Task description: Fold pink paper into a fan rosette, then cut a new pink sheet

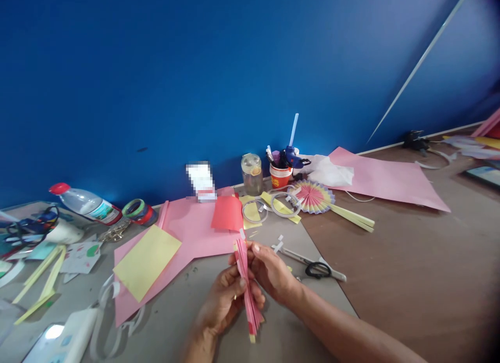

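Note:
Both my hands hold a pleated strip of pink and yellow paper (247, 290), folded flat like a closed fan and standing on edge above the grey table. My left hand (224, 300) pinches its lower half, thumb on the near side. My right hand (271, 272) grips its upper half, fingers curled round the top. Just right of my right hand lie black-handled scissors (312, 264). A finished pink, yellow and purple paper fan (312, 196) with a yellow handle lies farther back.
Pink paper sheets (187, 233) with a yellow square (146, 261) and a red piece (227, 213) lie ahead. Tape rolls (269, 207), a glass jar (252, 174), a cup of pens (280, 173) and a water bottle (84, 202) stand by the blue wall.

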Available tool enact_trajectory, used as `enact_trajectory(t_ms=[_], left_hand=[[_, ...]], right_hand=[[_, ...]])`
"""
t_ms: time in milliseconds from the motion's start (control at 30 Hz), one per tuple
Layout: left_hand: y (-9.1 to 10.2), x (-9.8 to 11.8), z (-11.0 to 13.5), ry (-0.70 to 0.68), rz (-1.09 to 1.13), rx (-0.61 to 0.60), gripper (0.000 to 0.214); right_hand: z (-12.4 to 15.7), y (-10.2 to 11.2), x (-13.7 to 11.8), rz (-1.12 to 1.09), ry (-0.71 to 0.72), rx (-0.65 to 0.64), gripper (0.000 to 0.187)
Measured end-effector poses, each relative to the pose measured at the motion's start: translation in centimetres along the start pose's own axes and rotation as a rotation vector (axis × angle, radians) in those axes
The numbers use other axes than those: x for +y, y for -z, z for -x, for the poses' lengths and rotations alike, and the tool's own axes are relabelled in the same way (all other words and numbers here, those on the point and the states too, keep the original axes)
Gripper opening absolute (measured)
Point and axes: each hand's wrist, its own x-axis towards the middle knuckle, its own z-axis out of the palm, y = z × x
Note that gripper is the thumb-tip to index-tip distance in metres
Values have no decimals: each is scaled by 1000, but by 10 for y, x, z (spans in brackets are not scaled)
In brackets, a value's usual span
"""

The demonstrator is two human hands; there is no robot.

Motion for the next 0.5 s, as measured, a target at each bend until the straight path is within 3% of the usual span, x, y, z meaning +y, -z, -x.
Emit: enact_trajectory(t_ms=[100, 233, 500], left_hand=[[3, -1, 1, -8, 47, -81, 22], [5, -3, 2, 28, 93, -210, 22], [-2, -3, 3, 38, 120, -280, 25]], right_hand=[[-2, 1, -4, -28, -88, -50, 49], [-2, -2, -9, -11, -102, -31, 44], [-1, 4, -3, 21, -60, 41, 36]])
